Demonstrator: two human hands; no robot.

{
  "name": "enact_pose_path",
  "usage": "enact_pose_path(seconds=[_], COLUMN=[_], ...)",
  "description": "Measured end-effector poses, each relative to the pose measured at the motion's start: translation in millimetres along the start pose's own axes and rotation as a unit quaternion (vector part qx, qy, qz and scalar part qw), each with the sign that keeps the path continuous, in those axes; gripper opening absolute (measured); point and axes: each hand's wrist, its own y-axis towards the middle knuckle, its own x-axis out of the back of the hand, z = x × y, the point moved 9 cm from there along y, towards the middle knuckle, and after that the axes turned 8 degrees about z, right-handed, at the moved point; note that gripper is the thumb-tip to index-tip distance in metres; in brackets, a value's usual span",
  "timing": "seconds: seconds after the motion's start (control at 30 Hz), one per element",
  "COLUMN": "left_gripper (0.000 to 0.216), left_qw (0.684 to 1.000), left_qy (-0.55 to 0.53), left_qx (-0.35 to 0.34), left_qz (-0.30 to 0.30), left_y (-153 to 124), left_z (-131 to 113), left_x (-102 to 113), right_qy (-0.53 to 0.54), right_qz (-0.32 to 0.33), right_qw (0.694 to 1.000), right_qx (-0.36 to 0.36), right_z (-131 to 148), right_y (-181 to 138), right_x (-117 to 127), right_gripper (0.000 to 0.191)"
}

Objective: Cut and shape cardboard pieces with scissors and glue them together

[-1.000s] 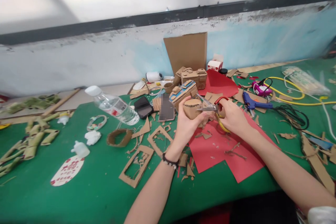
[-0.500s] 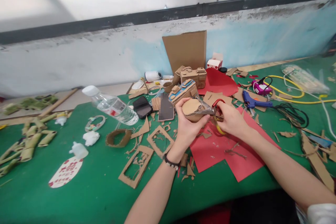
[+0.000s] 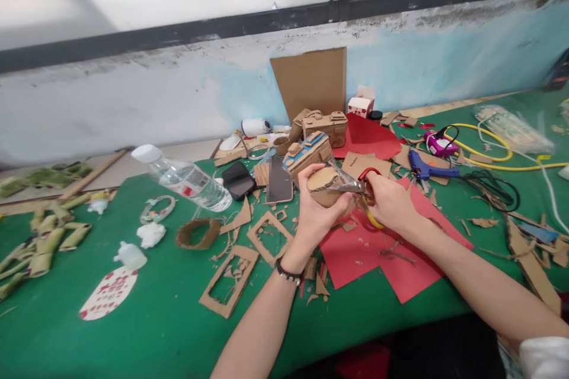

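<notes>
My left hand (image 3: pixel 311 216) is wrapped round a rounded cardboard piece (image 3: pixel 329 196) with a flat top, held above the table. Against the right side of that piece lie the metal blades of a pair of scissors (image 3: pixel 354 186). My right hand (image 3: pixel 391 204) grips their handles, one red and one yellow. Just behind the held piece sits a cardboard model with blue patches (image 3: pixel 307 155), partly covered by my left hand. Red paper (image 3: pixel 355 260) with cardboard scraps on it lies beneath my hands.
A water bottle (image 3: pixel 189 180) leans at the left near a black case (image 3: pixel 239 180) and a phone (image 3: pixel 280 180). Cut cardboard frames (image 3: pixel 216 307) lie closer. To the right are a blue glue gun (image 3: pixel 429 167), a purple tool (image 3: pixel 440 144) and a yellow cable (image 3: pixel 507 157).
The whole scene has shifted slightly left as the camera turned. Both hands keep their holds, with the cardboard piece tilted a little differently against the scissors.
</notes>
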Motion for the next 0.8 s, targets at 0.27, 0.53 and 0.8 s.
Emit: enact_pose_path(seconds=[0.27, 0.53, 0.8], left_gripper=[0.071, 0.073, 0.076], left_qw=[1.0, 0.999, 0.978], left_qy=[0.008, -0.014, -0.121], left_qx=[0.003, 0.028, 0.11], left_qz=[-0.01, -0.003, 0.13], left_y=[1, 0, 0], left_z=[0, 8, 25], left_x=[2, 0, -8], right_qy=[-0.031, -0.041, 0.048], right_qz=[0.036, 0.043, 0.052], right_qw=[0.998, 0.997, 0.997], right_qx=[-0.043, -0.053, 0.029], right_z=[0, -10, -11], right_y=[-2, 0, 12], right_x=[-14, -14, -2], right_gripper=[0.013, 0.027, 0.027])
